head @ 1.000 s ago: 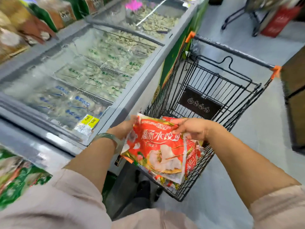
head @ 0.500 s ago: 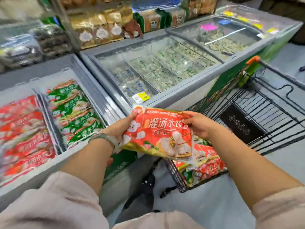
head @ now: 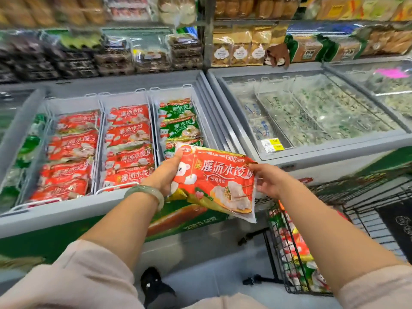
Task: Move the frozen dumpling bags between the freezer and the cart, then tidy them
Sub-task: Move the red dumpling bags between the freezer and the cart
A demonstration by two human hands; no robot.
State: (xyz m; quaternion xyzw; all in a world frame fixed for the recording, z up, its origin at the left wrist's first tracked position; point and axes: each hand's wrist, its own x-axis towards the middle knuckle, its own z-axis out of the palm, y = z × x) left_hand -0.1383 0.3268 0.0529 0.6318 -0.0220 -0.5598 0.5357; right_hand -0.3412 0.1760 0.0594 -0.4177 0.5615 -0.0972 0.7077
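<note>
Red bag (head: 219,181) up: your left hand (head: 166,175) grips its left edge, right hand (head: 267,180) pinches right edge, over freezer (head: 89,208) rim, cart (head: 334,241) beside.

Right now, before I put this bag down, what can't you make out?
All in the head view:
- Cart: the right forearm and the wire hide most bags inside; count unclear.
- Green bags: the nearest one is behind the held red bag.
- Left hand: fingers behind that bag are hidden.
- Closed freezer: lid glare blurs the packs.
- Price tag: too small to read.
</note>
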